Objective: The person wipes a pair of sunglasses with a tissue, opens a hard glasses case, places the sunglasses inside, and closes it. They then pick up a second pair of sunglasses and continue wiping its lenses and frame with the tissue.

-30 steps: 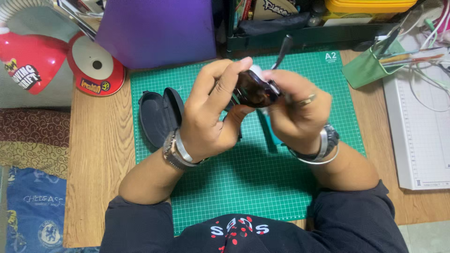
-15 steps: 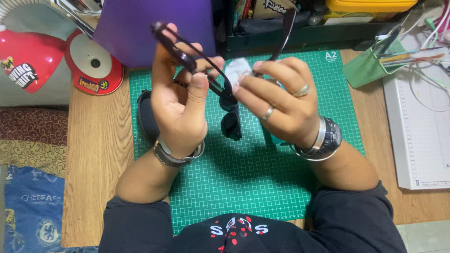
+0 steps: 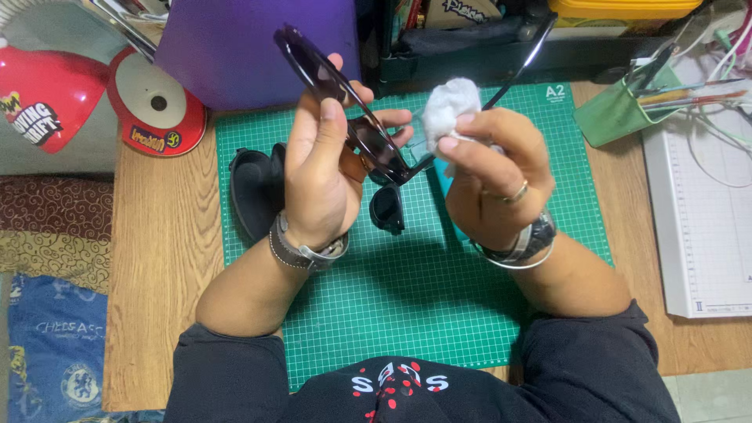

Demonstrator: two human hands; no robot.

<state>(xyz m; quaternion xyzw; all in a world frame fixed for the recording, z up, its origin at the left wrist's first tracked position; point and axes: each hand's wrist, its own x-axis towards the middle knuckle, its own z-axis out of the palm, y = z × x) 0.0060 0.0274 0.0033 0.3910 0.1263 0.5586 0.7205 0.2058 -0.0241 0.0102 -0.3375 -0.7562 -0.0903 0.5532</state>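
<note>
Green cutting mat (image 3: 407, 313) under left fingers (image 3: 329, 125) clamping dark sunglasses (image 3: 368, 145), right fingers (image 3: 470, 137) pinching white tissue (image 3: 450, 106), black case (image 3: 254, 192) alongside.

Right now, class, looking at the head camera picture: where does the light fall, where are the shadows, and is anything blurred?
Head view: even light from above; soft shadows on the green mat under both forearms; the white wad in the right hand is nearly washed out; the dark sunglasses in the left hand look sharp, with little glare.
</note>
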